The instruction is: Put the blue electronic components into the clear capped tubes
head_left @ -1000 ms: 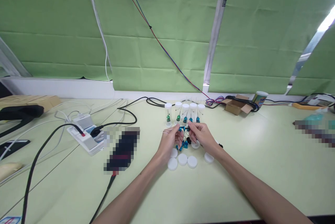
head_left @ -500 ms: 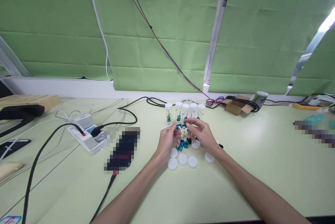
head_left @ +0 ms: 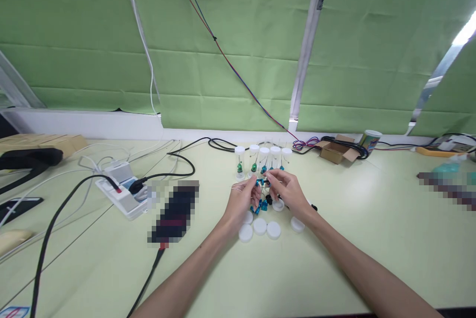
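Observation:
My left hand [head_left: 240, 203] pinches a small blue part [head_left: 259, 182] with wire-like leads between thumb and fingers. From the other side, the closed fingertips of my right hand [head_left: 288, 191] grip a small black piece [head_left: 265, 182] that meets the blue part; its exact kind is too small to make out. Below the hands lie several loose blue parts [head_left: 256, 208] and a black part [head_left: 269, 200], partly hidden by fingers. White round caps [head_left: 260, 226] are spread on the table in front. Behind the hands stand several clear vials [head_left: 239, 160] with white lids, holding green or blue parts.
To the left are a phone-like dark device [head_left: 176, 213], blurred out, with a cable, and a white power strip [head_left: 124, 191] with plugs. Black cable [head_left: 193, 159] runs along the back. An open cardboard box [head_left: 336, 150] and a can [head_left: 370, 140] stand back right.
My left hand has moved slightly right, bringing the blue part closer to my right hand. The right hand has shifted only a little, and both keep their pinch.

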The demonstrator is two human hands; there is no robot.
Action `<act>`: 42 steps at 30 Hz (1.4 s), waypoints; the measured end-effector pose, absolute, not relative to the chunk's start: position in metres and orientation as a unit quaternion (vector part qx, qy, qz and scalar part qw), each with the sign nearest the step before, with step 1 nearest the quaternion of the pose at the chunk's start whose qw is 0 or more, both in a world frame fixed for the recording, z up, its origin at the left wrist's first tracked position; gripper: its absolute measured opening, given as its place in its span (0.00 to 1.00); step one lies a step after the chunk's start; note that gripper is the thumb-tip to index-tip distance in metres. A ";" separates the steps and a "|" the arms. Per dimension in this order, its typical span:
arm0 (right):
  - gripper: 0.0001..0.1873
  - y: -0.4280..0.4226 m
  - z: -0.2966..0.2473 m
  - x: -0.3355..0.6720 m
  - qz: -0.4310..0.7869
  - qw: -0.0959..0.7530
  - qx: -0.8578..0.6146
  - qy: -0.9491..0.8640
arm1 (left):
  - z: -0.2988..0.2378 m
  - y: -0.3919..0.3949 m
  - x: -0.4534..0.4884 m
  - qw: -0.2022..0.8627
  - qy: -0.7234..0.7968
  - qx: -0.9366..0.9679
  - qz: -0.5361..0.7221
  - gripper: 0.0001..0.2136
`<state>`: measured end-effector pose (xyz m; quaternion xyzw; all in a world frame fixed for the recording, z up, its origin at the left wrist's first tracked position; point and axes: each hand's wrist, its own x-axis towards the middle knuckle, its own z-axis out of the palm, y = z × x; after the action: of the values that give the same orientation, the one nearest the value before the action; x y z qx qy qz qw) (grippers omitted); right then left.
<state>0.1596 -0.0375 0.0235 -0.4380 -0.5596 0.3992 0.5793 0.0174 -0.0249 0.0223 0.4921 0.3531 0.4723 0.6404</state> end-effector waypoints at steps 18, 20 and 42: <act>0.25 -0.033 0.019 0.158 0.416 0.589 -0.451 -0.527 | 0.022 -0.027 0.019 0.632 0.347 0.517 0.460 0.22; 0.24 -0.033 0.019 0.157 0.414 0.594 -0.446 -0.526 | 0.023 -0.027 0.018 0.636 0.353 0.498 0.473 0.21; 0.15 -0.039 0.023 0.158 0.378 0.590 -0.413 -0.582 | 0.022 -0.025 0.017 0.613 0.364 0.496 0.496 0.21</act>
<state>0.1581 -0.0389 0.0229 -0.4127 -0.5819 0.3784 0.5898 0.0168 -0.0249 0.0217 0.4964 0.3644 0.4955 0.6126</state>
